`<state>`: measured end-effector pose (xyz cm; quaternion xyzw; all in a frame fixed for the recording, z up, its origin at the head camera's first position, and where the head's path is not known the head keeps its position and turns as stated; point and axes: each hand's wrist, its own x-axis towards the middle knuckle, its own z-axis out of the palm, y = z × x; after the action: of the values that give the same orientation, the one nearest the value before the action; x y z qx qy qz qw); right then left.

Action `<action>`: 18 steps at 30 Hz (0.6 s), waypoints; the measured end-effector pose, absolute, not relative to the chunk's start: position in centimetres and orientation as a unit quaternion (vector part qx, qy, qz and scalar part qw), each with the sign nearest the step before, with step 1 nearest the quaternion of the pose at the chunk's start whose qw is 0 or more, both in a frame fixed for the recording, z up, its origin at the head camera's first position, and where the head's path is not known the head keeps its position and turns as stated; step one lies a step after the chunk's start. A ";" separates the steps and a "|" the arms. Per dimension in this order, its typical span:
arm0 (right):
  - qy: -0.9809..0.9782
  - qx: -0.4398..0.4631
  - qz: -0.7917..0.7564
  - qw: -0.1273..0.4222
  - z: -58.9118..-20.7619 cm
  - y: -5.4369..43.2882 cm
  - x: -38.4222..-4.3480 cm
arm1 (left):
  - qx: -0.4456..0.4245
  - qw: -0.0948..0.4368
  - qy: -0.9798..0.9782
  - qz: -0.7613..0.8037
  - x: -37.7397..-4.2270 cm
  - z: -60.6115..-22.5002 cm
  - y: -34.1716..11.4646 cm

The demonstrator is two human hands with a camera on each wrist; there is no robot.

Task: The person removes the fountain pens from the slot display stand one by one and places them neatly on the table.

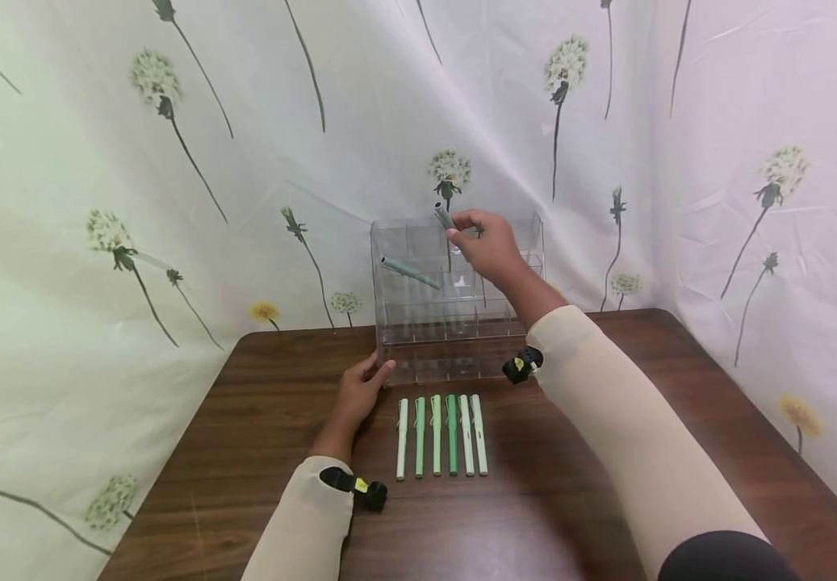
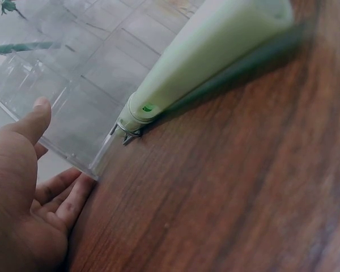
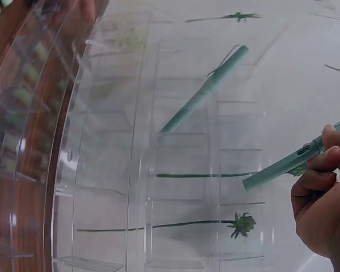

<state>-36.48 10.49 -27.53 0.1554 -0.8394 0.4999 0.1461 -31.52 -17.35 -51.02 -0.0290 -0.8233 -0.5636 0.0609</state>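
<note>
My right hand pinches a muted green pen near the top of a clear plastic tiered organizer. In the right wrist view, that pen slants over the upper compartments, its lower end pointing toward them. Another muted green pen leans across the compartments at the organizer's left side. My left hand holds the organizer's lower left side; in the left wrist view the thumb lies on one face of the clear wall, with fingers beyond its edge. Several pens, pale to bright green, lie in a row before it.
The organizer stands on a dark brown wooden table, near its back edge. Behind and beside the table hangs a white curtain printed with dandelions. Wrist cameras are strapped over both beige sleeves.
</note>
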 end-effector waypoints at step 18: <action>-0.833 0.175 0.513 0.109 -29.7 12.6 -33.3 | -0.024 0.065 -0.826 -0.559 -31.3 -50.7 -17.2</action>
<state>-33.33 12.60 -29.69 0.1751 -0.8329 0.5135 0.1091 -31.30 -17.23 -50.71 -0.0240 -0.8262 -0.5592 0.0647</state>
